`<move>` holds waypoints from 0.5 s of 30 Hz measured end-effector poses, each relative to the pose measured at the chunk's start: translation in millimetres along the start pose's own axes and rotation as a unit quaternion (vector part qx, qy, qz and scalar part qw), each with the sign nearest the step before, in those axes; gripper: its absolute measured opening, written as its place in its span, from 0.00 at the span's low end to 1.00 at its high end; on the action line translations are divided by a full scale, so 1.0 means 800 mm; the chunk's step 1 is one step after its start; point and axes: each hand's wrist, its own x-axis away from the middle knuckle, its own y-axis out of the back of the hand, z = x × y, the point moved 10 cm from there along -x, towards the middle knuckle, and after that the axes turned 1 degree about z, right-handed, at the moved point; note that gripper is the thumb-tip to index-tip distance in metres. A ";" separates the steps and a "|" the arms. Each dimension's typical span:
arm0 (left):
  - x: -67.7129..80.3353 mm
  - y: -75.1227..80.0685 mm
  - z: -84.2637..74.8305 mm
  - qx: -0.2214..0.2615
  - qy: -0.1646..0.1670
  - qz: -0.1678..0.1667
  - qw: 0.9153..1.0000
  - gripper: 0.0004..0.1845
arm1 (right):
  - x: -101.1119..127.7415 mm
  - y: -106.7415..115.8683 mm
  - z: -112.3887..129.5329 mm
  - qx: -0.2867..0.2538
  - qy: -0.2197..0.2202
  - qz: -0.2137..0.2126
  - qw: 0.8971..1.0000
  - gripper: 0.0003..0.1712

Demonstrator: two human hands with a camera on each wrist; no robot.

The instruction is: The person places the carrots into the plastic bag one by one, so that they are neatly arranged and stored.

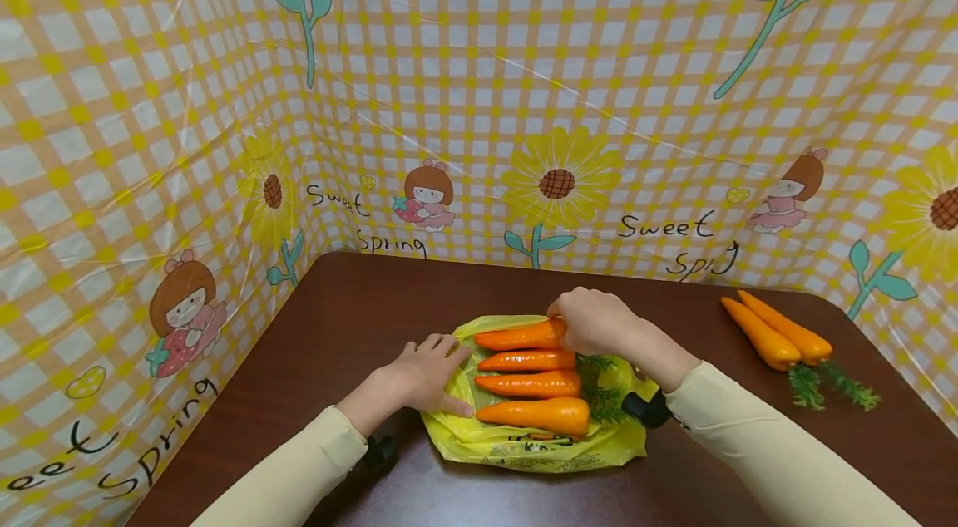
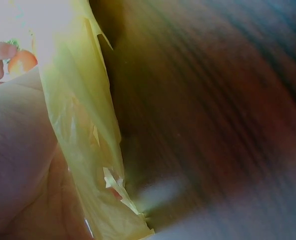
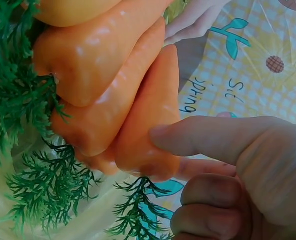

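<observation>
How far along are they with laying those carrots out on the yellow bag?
Three carrots already lie side by side on the yellow plastic bag. A fourth, the top carrot, is in hand: the right hand pinches its thick end, while the left hand presses the bag flat. Two loose carrots lie at the table's right, off the bag.

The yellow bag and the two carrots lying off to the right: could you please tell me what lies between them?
Only bare brown table, plus the person's right sleeve crossing nearer the camera. The head view shows this stretch between the yellow bag and the two carrots.
</observation>
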 end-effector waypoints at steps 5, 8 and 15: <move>0.000 0.002 0.000 -0.005 0.000 -0.002 1.000 0.50 | 0.002 0.006 0.004 -0.011 0.007 -0.016 1.000 0.19; 0.001 0.005 0.000 -0.004 0.000 -0.005 1.000 0.49 | 0.002 0.009 0.006 -0.006 0.008 -0.023 1.000 0.18; 0.002 0.003 -0.001 -0.001 -0.002 -0.007 1.000 0.49 | 0.001 0.007 0.008 -0.002 0.002 -0.024 1.000 0.19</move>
